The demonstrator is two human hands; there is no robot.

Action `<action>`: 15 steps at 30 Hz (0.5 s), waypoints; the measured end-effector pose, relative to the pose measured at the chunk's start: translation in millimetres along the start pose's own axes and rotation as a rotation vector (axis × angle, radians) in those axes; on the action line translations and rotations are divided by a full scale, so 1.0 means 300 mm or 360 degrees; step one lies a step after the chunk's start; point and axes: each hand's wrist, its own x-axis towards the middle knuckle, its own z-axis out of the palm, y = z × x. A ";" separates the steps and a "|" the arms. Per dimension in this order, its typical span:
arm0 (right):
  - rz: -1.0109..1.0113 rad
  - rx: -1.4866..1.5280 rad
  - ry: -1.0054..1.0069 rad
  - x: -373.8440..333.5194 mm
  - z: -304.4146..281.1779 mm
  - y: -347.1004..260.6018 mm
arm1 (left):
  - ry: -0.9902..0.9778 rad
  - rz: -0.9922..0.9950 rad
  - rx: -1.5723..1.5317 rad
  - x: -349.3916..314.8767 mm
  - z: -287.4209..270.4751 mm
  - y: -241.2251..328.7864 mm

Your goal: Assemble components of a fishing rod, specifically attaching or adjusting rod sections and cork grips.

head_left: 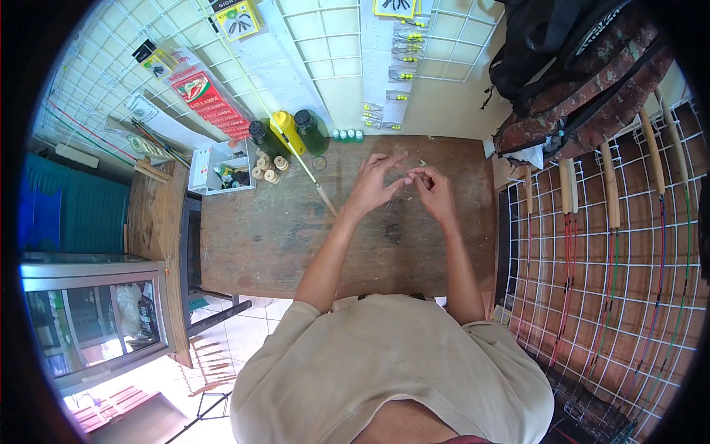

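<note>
Over the far right half of the brown wooden table [288,251], my two hands come together. My left hand [372,183] has its fingers stretched out and apart from the thumb, whose tip reaches my right fingertips. My right hand [435,194] is closed in a pinch there; whatever it holds is too small or thin to make out. Left of my left hand lies a thin pale yellow rod with a wooden handle [326,200]. Its tip end leans up past the bottles toward the wall grid.
Behind the rod stand a yellow bottle [289,135], two dark green bottles, small green-and-white jars [347,136] and wooden spools [271,176]. A white organizer box [240,180] sits at the table's left corner. Rods hang on the right grid [592,255], below bags [577,96].
</note>
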 end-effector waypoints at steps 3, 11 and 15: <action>-0.0040 0.0052 -0.0031 0.002 0.009 -0.016 | -0.0115 0.0028 -0.0059 0.016 -0.014 -0.042; 0.0036 -0.0080 0.0042 0.000 -0.041 -0.022 | 0.0052 -0.0073 -0.0078 -0.011 -0.044 -0.118; 0.0103 -0.0149 0.0130 0.007 -0.071 -0.004 | 0.0141 -0.0353 -0.0526 -0.034 -0.029 -0.161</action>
